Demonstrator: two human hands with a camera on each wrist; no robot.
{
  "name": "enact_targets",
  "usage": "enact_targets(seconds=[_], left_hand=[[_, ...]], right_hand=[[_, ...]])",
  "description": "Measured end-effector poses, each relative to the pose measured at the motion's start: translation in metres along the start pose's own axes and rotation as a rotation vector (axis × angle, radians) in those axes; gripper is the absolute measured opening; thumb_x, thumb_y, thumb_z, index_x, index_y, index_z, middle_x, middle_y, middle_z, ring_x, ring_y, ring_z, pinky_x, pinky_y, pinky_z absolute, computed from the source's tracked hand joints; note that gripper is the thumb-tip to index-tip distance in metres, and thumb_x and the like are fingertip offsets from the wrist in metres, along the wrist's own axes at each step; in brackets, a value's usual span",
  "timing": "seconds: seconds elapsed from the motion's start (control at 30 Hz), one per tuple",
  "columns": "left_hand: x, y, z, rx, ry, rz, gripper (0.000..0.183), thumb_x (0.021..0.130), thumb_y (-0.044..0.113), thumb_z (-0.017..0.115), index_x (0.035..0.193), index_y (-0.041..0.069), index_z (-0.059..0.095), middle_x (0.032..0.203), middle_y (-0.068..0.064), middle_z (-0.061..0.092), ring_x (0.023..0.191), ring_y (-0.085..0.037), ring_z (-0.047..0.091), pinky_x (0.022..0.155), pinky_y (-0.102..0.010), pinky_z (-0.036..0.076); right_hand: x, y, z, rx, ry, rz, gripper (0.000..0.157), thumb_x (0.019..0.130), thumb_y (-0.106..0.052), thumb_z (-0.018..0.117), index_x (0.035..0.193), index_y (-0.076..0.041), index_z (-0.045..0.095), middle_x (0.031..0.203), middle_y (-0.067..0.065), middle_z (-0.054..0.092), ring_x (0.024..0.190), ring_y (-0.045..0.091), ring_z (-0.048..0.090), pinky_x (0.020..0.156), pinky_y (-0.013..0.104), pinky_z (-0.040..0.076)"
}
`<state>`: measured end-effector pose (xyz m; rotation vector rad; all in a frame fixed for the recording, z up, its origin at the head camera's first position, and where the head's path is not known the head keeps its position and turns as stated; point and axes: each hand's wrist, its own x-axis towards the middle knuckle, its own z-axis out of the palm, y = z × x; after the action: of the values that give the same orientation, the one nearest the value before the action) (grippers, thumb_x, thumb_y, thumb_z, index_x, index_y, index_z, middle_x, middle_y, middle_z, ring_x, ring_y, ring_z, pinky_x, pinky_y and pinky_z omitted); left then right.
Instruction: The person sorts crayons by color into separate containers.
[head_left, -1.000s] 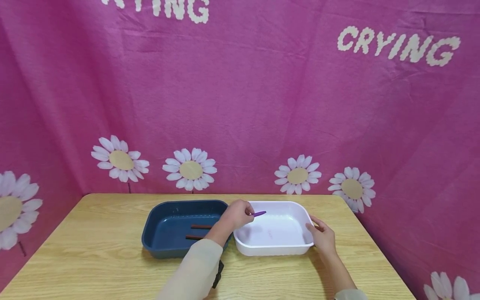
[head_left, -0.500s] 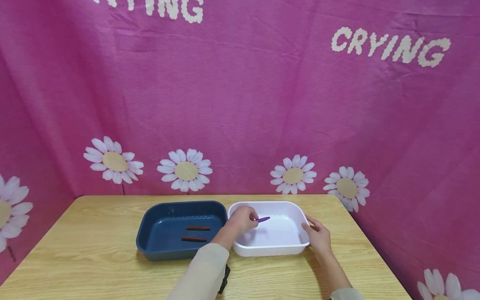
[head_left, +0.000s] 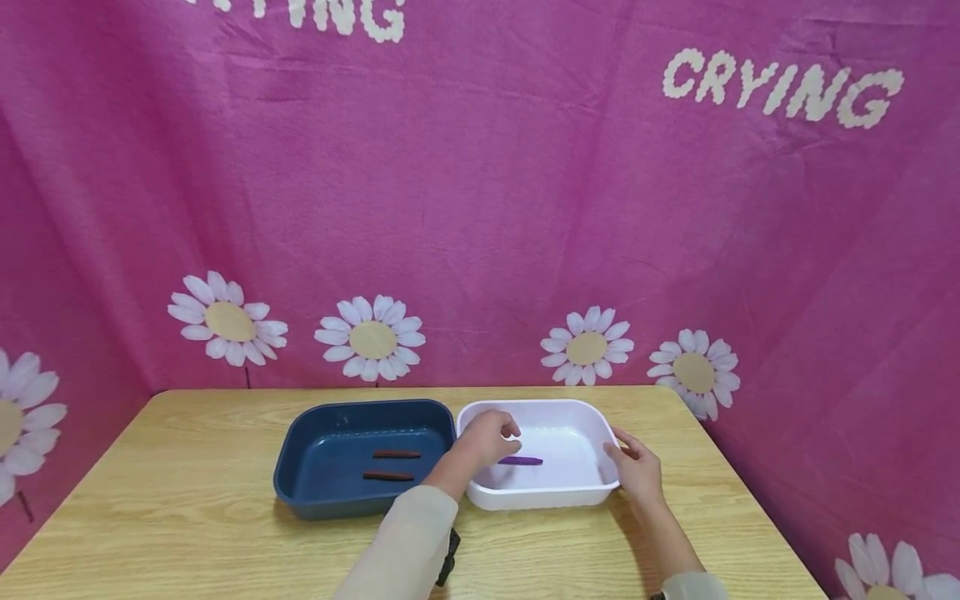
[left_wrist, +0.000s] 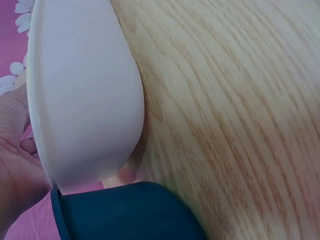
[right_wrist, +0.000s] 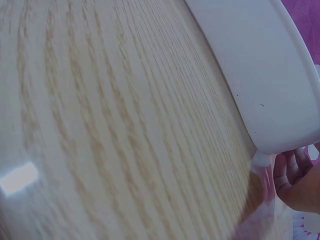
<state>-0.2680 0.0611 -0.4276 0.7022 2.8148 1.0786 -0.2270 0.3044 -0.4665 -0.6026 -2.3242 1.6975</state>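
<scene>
My left hand (head_left: 486,440) is over the left side of a white tray (head_left: 543,500), its thumb and finger parted with nothing between them. Just below those fingers a slim purple crayon (head_left: 525,460) lies on the tray floor; its left end is hidden by the hand. My right hand (head_left: 639,468) grips the tray's right wall, thumb over the rim and fingers outside. In the right wrist view, the fingers of that hand (right_wrist: 300,182) curl against the tray's end. The left wrist view catches part of my left hand (left_wrist: 20,160) beyond the tray wall.
A dark blue tray (head_left: 300,498) stands against the white one on the left. Inside it lie two brown crayons, the far crayon (head_left: 397,454) and the near crayon (head_left: 387,476). Both trays rest on a wooden table (head_left: 187,517), with a pink floral curtain (head_left: 480,208) behind.
The purple crayon, pinched in my left hand before, has been let go and now lies in the white tray. My left fingers have parted. The right hand keeps its hold.
</scene>
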Motion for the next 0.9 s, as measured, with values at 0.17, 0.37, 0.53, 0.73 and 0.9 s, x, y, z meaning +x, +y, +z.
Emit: enact_targets(seconds=[0.17, 0.37, 0.53, 0.73, 0.9], left_hand=[[-0.002, 0.003, -0.003, 0.019, -0.025, -0.012, 0.014, 0.081, 0.018, 0.071, 0.091, 0.008, 0.069, 0.088, -0.005, 0.066, 0.085, -0.016, 0.058, 0.079, -0.028, 0.049], [-0.005, 0.007, -0.007, 0.020, -0.054, -0.006, 0.016, 0.084, 0.021, 0.069, 0.095, 0.010, 0.068, 0.090, -0.004, 0.066, 0.086, -0.015, 0.058, 0.079, -0.029, 0.048], [-0.011, 0.012, -0.017, -0.012, -0.085, -0.003, 0.019, 0.084, 0.020, 0.068, 0.098, 0.007, 0.068, 0.093, -0.005, 0.066, 0.089, -0.017, 0.059, 0.081, -0.030, 0.049], [-0.017, 0.009, -0.026, -0.032, -0.079, 0.022, 0.023, 0.084, 0.021, 0.069, 0.100, 0.005, 0.068, 0.093, -0.005, 0.066, 0.089, -0.016, 0.059, 0.079, -0.028, 0.049], [-0.024, 0.003, -0.032, -0.050, -0.066, 0.024, 0.022, 0.084, 0.022, 0.069, 0.100, 0.007, 0.069, 0.095, -0.004, 0.066, 0.090, -0.016, 0.059, 0.079, -0.030, 0.049]], right_hand=[[0.001, -0.002, -0.001, -0.010, 0.000, -0.002, 0.043, 0.091, -0.018, 0.057, 0.132, -0.007, 0.052, 0.115, 0.018, 0.054, 0.090, 0.015, 0.053, 0.069, 0.017, 0.046], [0.002, -0.001, -0.002, -0.014, -0.008, 0.007, 0.043, 0.092, -0.019, 0.057, 0.133, -0.007, 0.051, 0.114, 0.017, 0.053, 0.090, 0.015, 0.053, 0.069, 0.017, 0.046], [0.002, -0.001, -0.002, -0.003, 0.002, -0.010, 0.043, 0.091, -0.018, 0.057, 0.133, -0.006, 0.052, 0.111, 0.017, 0.054, 0.084, 0.010, 0.053, 0.068, 0.017, 0.047], [0.002, 0.000, -0.002, 0.000, -0.005, -0.015, 0.043, 0.091, -0.017, 0.056, 0.133, -0.005, 0.051, 0.108, 0.016, 0.055, 0.081, 0.007, 0.053, 0.067, 0.017, 0.048], [0.001, 0.001, -0.001, -0.008, -0.013, 0.004, 0.044, 0.091, -0.020, 0.057, 0.133, -0.007, 0.051, 0.112, 0.017, 0.054, 0.087, 0.013, 0.054, 0.069, 0.018, 0.047]])
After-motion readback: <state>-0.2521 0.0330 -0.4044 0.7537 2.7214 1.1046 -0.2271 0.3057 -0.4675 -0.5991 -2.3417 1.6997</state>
